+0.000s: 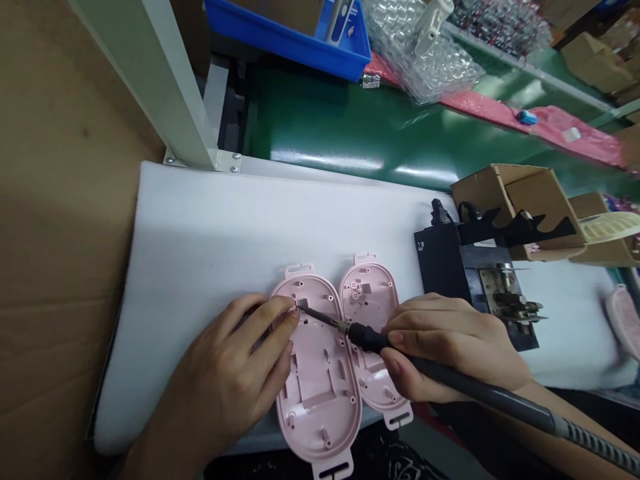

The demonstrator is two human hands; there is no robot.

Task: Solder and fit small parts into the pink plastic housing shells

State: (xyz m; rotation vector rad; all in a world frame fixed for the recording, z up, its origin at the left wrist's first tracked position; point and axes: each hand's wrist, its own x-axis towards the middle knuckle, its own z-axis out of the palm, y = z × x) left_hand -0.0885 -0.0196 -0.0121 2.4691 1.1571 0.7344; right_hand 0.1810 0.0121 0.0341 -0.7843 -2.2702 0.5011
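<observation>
Two pink oval plastic shells lie side by side, inner faces up, on a white foam mat [200, 227]. My left hand [235, 370] rests on the left pink shell [320, 387], fingertips pinched at a small part near the shell's top. My right hand [445, 347] grips a black soldering iron [450, 377] like a pen. Its tip touches the left shell right beside my left fingertips. The right pink shell [370, 293] lies partly under my right hand.
A black jig with metal fittings [480, 280] sits right of the shells. Behind it stand open cardboard boxes [525, 200]. A green conveyor belt [350, 127] runs beyond the mat, with a blue bin [300, 40] and clear blister trays [425, 53]. A cardboard wall stands at the left.
</observation>
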